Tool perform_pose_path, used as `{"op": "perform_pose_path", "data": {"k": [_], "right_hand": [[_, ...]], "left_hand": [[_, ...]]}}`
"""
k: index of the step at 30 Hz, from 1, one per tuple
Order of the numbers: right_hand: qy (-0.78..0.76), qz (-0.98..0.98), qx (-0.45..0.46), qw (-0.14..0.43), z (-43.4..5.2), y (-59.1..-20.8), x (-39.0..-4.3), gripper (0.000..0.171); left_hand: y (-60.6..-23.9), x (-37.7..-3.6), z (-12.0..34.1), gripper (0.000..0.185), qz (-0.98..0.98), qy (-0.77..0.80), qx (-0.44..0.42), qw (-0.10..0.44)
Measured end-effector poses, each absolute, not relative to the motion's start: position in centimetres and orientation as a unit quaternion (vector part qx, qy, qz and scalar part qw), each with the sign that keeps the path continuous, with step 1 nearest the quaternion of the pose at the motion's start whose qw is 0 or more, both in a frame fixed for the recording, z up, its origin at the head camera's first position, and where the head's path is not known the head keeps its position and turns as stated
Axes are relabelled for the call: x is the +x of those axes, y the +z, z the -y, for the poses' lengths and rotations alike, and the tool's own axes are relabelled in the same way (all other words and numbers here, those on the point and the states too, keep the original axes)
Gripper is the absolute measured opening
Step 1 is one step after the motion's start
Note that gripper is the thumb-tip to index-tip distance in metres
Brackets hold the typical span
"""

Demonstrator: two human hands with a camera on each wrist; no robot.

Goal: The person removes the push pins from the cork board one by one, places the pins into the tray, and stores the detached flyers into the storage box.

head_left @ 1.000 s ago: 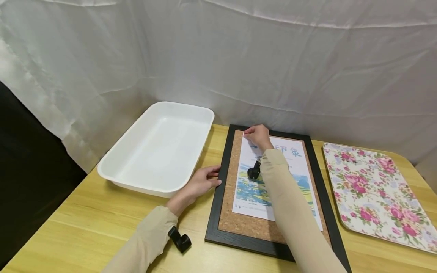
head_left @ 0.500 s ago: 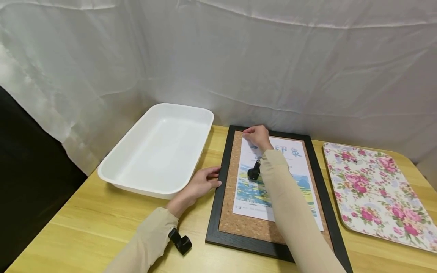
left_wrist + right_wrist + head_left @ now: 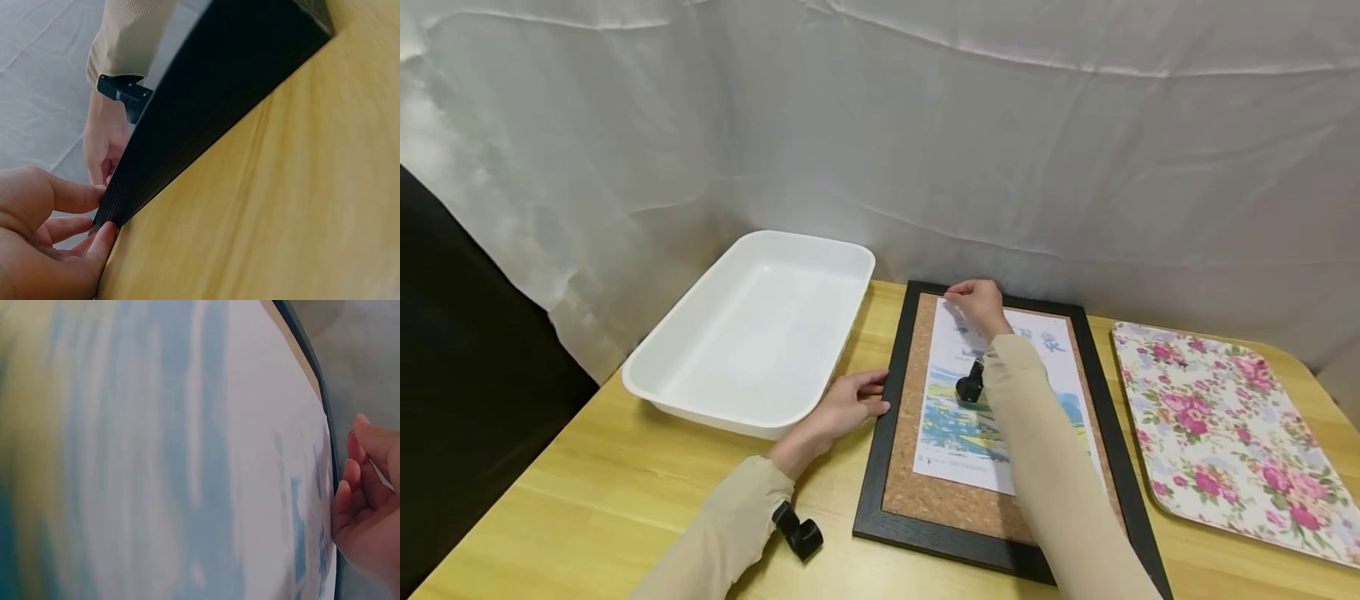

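In the head view a cork board [image 3: 951,510] with a black frame lies on the table. A printed poster [image 3: 958,475] in blue and yellow lies on the cork. My right hand [image 3: 981,307] is over the poster's upper left corner, thumb and forefinger pinched together. The right wrist view shows this hand [image 3: 372,487] above the surface, with what looks like a small pin [image 3: 351,432] barely visible between the fingertips. My left hand [image 3: 842,407] touches the frame's left side with its fingertips. In the left wrist view its fingers [image 3: 78,199] press against the black edge [image 3: 187,119].
A deep white tray [image 3: 748,419] stands left of the board, close to my left wrist. On the right lies a flowered tray [image 3: 1210,425]. A grey curtain [image 3: 1000,150] hangs behind the wooden table [image 3: 587,500]. Each sleeve carries a black clip-on camera.
My right hand has shifted slightly to the right, off the poster's upper left corner, its fingertips still pinched. The left hand stays at the frame's edge. The head view has tilted slightly.
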State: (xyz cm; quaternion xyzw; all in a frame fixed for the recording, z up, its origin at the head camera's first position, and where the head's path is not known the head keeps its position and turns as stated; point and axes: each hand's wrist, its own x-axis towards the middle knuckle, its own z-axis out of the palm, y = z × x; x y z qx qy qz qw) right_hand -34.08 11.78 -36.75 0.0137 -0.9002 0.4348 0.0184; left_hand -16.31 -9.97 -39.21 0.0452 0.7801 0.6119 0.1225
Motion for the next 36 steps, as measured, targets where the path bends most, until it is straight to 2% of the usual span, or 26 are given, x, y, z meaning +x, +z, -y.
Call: {"op": "perform_pose_path", "data": {"k": [18,30,36], "right_hand": [[0.395,0.918,0.033,0.016,-17.1,-33.2,-33.9,0.028],[0.344,0.937,0.044,0.028,-24.2,-30.1,-33.7,0.029],[0.338,0.94,0.04,0.024,-27.8,-30.0,-33.3,0.033]], "left_hand": [[-39.2,-16.9,11.3,0.055,-0.786,0.607,0.029,0.116],[-39.2,-17.1,11.4,0.054,-0.784,0.61,0.03,0.111],[-39.0,-17.0,11.6,0.054,-0.786,0.607,0.029,0.111]]}}
